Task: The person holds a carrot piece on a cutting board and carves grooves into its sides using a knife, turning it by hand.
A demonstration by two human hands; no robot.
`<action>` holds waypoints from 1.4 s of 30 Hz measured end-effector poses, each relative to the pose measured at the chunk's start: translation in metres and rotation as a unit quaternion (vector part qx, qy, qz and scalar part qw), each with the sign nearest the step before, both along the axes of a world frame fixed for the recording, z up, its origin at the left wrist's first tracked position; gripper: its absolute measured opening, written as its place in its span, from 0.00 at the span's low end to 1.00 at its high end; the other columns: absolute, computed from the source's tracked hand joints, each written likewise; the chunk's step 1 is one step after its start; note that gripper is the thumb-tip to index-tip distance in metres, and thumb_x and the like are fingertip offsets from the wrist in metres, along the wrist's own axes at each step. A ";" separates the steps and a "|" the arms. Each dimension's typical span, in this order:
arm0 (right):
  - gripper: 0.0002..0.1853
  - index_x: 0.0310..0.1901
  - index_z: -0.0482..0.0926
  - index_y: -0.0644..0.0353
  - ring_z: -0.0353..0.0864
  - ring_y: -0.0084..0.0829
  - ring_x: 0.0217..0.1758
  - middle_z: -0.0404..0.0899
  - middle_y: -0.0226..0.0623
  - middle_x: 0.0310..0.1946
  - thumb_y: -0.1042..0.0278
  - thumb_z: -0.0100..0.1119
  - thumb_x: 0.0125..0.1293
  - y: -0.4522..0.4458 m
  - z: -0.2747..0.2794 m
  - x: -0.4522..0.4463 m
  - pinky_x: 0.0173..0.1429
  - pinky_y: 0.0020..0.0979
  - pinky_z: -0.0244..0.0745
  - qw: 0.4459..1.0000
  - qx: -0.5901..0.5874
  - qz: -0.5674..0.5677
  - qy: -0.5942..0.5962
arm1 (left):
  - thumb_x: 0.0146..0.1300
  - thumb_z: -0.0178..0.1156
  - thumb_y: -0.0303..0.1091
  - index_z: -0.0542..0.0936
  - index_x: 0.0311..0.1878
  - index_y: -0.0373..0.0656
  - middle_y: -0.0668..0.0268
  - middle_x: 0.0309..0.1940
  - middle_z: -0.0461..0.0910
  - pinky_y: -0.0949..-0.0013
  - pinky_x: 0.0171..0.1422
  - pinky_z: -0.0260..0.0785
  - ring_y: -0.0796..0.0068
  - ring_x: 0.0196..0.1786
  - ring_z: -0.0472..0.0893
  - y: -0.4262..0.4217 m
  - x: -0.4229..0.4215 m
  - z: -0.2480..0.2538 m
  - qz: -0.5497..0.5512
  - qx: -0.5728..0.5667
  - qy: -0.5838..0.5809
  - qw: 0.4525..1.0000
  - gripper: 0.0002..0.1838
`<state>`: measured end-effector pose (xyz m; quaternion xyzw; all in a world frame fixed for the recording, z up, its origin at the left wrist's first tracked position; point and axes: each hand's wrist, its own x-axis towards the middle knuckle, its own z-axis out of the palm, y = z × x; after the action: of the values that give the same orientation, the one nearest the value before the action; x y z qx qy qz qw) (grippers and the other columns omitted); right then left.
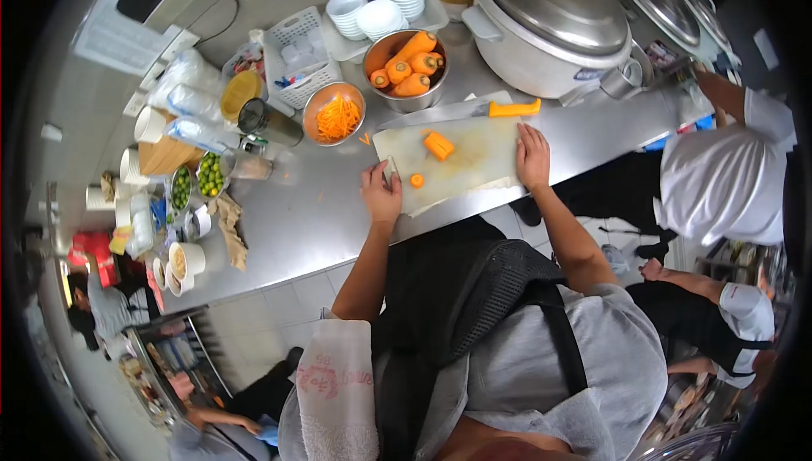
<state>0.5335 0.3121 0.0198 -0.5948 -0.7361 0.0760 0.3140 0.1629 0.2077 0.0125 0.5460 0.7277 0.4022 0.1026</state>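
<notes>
A pale cutting board (491, 156) lies on the steel counter in front of me. My left hand (381, 193) grips the board's left edge, fingers bent over it. At the right edge rests my right hand (533, 156), its fingers stretched out over the rim. On the board are a cut carrot block (439, 145) and a small carrot end (416, 180). A knife with an orange handle (514, 109) lies along the board's far edge. Beyond it, a steel bowl (408, 104) holds several whole carrots. Shredded carrot (338, 117) fills a smaller bowl at the left.
A large lidded pot (554, 55) stands at the back right. White bowls (381, 18) and a plastic basket (298, 51) sit at the back. Green limes (211, 175) and containers are at the left. Co-workers (723, 182) stand at the right and lower left.
</notes>
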 end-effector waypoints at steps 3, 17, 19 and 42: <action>0.24 0.74 0.74 0.55 0.68 0.50 0.79 0.73 0.45 0.75 0.63 0.50 0.81 -0.005 0.001 -0.001 0.82 0.51 0.60 0.998 -0.050 -0.020 -0.016 | 0.62 0.70 0.35 0.83 0.62 0.52 0.63 0.56 0.78 0.55 0.58 0.69 0.65 0.44 0.81 0.001 -0.008 0.001 -0.035 -0.051 0.001 0.998 0.23; 0.25 0.79 0.69 0.45 0.60 0.47 0.85 0.69 0.39 0.79 0.58 0.43 0.84 -0.043 0.003 -0.021 0.86 0.53 0.54 0.986 -0.133 -0.082 -0.066 | 0.59 0.72 0.29 0.83 0.59 0.44 0.57 0.53 0.76 0.59 0.48 0.78 0.66 0.40 0.78 -0.019 -0.034 -0.001 -0.085 -0.013 -0.086 0.993 0.23; 0.25 0.79 0.69 0.46 0.60 0.47 0.85 0.69 0.40 0.79 0.59 0.43 0.84 -0.042 0.003 -0.023 0.86 0.53 0.53 0.988 -0.118 -0.075 -0.067 | 0.59 0.73 0.30 0.83 0.59 0.44 0.57 0.53 0.76 0.59 0.51 0.78 0.65 0.42 0.78 -0.009 -0.040 0.005 -0.084 -0.038 -0.141 0.986 0.23; 0.27 0.75 0.74 0.53 0.63 0.52 0.82 0.72 0.44 0.76 0.63 0.52 0.76 -0.042 0.001 -0.010 0.84 0.54 0.53 0.998 -0.067 0.010 -0.007 | 0.57 0.70 0.10 0.64 0.79 0.42 0.59 0.75 0.68 0.59 0.76 0.74 0.63 0.72 0.77 0.008 0.020 0.135 -0.279 0.048 -0.498 0.820 0.46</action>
<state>0.5232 0.2703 0.0203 -0.6074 -0.7376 0.1244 0.2674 0.1827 0.2160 0.1478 0.4553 0.3736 0.6079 0.5325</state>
